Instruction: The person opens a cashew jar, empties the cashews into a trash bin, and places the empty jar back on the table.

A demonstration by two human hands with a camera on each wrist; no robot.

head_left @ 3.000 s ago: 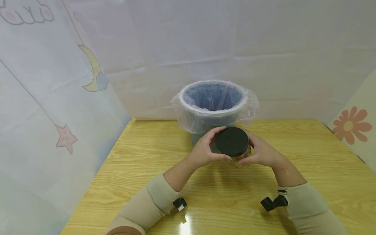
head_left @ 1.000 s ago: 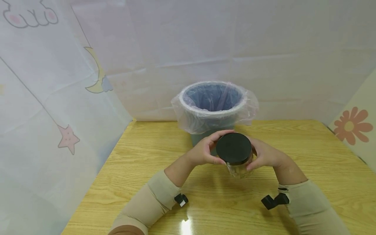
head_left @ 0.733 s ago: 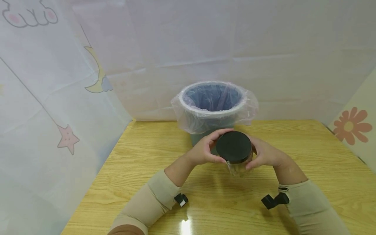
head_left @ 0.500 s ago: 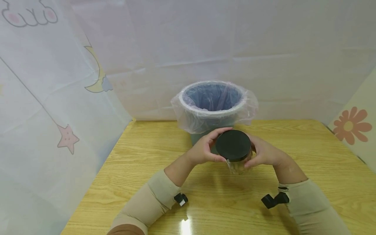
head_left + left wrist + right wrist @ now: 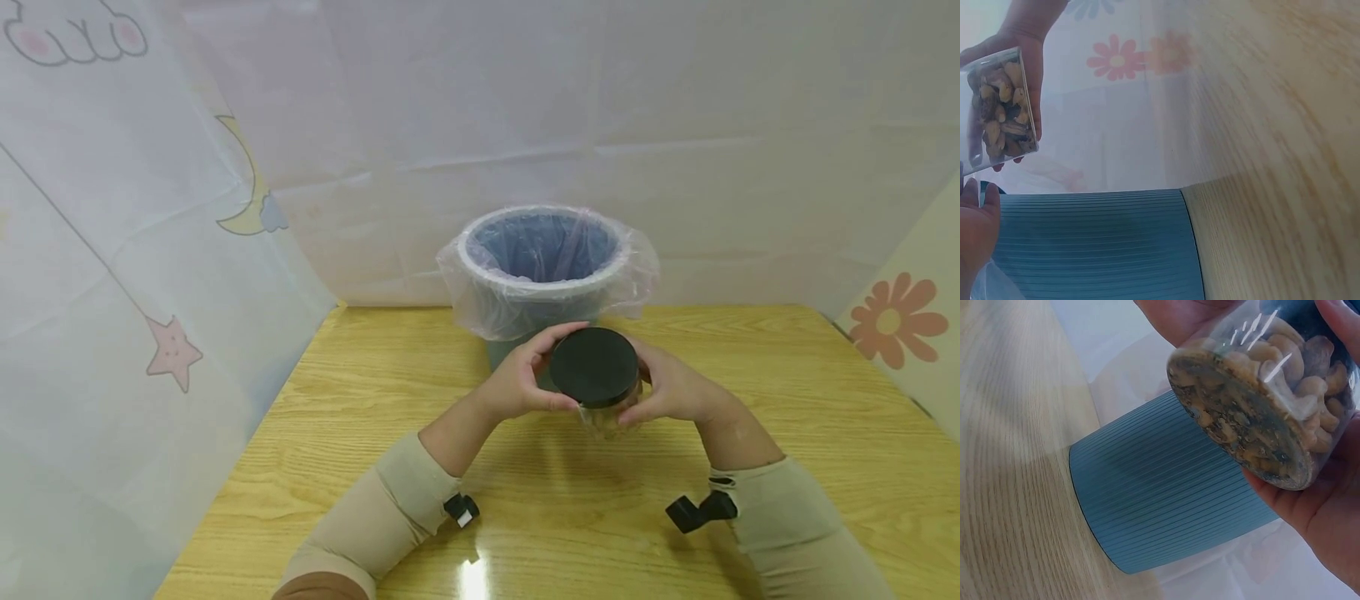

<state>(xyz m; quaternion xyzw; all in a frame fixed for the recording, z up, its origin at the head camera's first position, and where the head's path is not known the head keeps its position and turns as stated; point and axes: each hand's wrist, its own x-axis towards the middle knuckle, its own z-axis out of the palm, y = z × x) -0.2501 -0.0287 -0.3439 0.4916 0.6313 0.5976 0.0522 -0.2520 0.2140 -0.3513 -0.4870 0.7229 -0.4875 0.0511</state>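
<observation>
A round clear jar (image 5: 1279,381) with a flat black lid (image 5: 595,367) is held up between both hands in front of the bin. It contains cashew nuts (image 5: 1007,106), seen through its side, with darker bits at its base in the right wrist view. My left hand (image 5: 525,379) grips around the left side at the lid, thumb toward me. My right hand (image 5: 671,387) holds the clear body from the right, its thumb on the near side. The jar leans slightly, with its base toward me. The far fingertips are partly hidden.
Directly behind the jar, a blue-grey ribbed bin (image 5: 1160,487) lined with a translucent pink bag (image 5: 633,279) stands on the wood-grain table (image 5: 390,367). A pale printed cloth (image 5: 390,125) hangs behind and at the sides. Both wrists carry black camera mounts.
Over the last second the jar and both hands have shifted slightly away from me, and less of the clear body shows beneath the lid. Both grips look the same.
</observation>
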